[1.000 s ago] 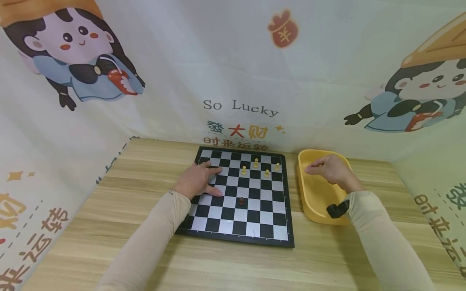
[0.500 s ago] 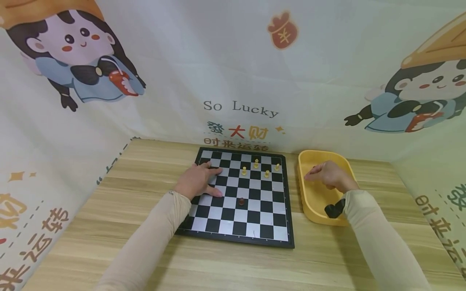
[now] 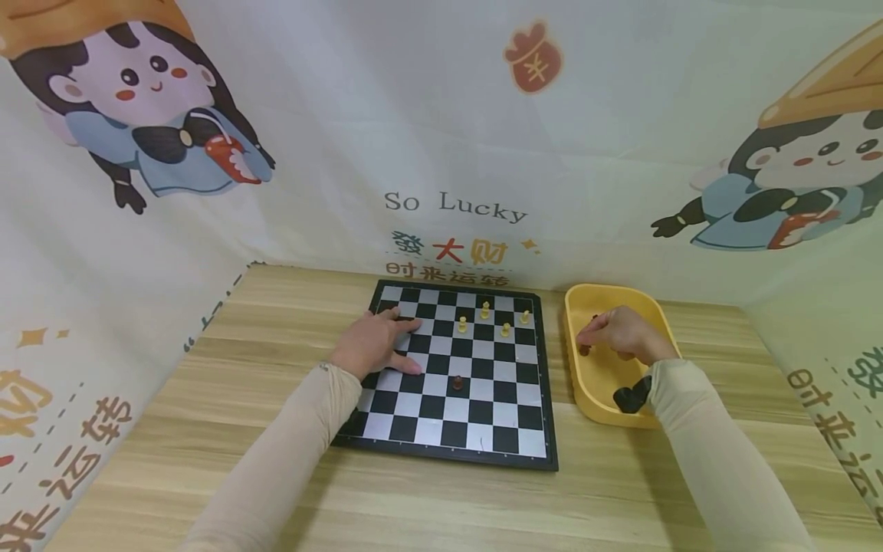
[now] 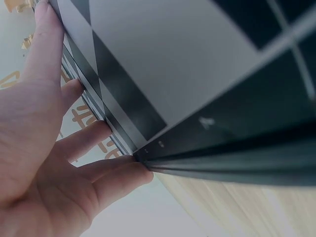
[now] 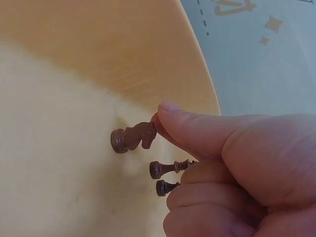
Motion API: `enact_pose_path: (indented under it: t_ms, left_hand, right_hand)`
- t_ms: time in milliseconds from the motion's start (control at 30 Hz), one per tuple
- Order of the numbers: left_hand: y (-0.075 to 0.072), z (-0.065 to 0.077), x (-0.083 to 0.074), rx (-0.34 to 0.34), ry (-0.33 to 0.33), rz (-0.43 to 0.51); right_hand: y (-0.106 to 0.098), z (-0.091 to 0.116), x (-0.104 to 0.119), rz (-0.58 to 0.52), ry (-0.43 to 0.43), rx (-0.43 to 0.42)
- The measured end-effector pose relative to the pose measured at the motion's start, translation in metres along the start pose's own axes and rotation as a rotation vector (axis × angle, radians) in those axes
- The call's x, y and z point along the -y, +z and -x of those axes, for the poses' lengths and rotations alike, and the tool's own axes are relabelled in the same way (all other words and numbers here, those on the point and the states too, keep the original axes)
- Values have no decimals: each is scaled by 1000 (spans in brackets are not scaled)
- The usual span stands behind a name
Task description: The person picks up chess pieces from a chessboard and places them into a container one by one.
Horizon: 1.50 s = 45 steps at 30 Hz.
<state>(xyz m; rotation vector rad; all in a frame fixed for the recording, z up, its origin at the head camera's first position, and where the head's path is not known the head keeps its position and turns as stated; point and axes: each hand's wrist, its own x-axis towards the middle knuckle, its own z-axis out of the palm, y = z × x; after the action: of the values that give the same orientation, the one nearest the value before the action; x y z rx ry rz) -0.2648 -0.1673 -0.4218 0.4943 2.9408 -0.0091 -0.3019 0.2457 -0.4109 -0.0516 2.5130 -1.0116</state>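
My right hand (image 3: 624, 333) reaches down into the yellow tray (image 3: 578, 379). Its thumb and index fingertip pinch a brown chess knight (image 5: 140, 135) by the head, seen in the right wrist view. Two more brown chess pieces (image 5: 163, 169) stand beside it, partly hidden behind the curled fingers. My left hand (image 3: 372, 343) rests with spread fingers on the left side of the chessboard (image 3: 431, 406); in the left wrist view several fingertips lie along the board's edge. A single dark brown piece (image 3: 457, 382) stands on the board, and several pale yellow pieces (image 3: 485, 310) stand toward its far right.
Wood-grain tabletop (image 3: 276, 322) extends around the board and tray. A printed cloth (image 3: 317, 138) hangs close behind the board and along both sides. A black wrist camera (image 3: 631, 396) overlaps the tray's near right part in the head view.
My right hand has moved slightly down and in over the tray, and brown pieces now show by its fingertips. My left hand and the pieces on the board have stayed in place.
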Motion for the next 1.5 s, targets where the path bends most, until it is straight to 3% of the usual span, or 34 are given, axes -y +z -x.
enact_pose_path:
  t_ms: [400, 700, 867, 1167, 1500]
  left_hand:
    - [1, -1, 0, -2, 6, -8]
    - [0, -2, 1, -6, 8, 3]
    - [0, -2, 1, 6, 5, 3]
    - [1, -3, 1, 13, 1, 2]
    - [0, -2, 0, 24, -8, 5]
  right_hand:
    - [-4, 5, 4, 20, -6, -36]
    - [-10, 15, 16, 12, 0, -76]
    - [-9, 22, 28, 27, -40, -80]
    - [5, 32, 51, -2, -123, -62]
    - [36, 35, 65, -59, -196, -32]
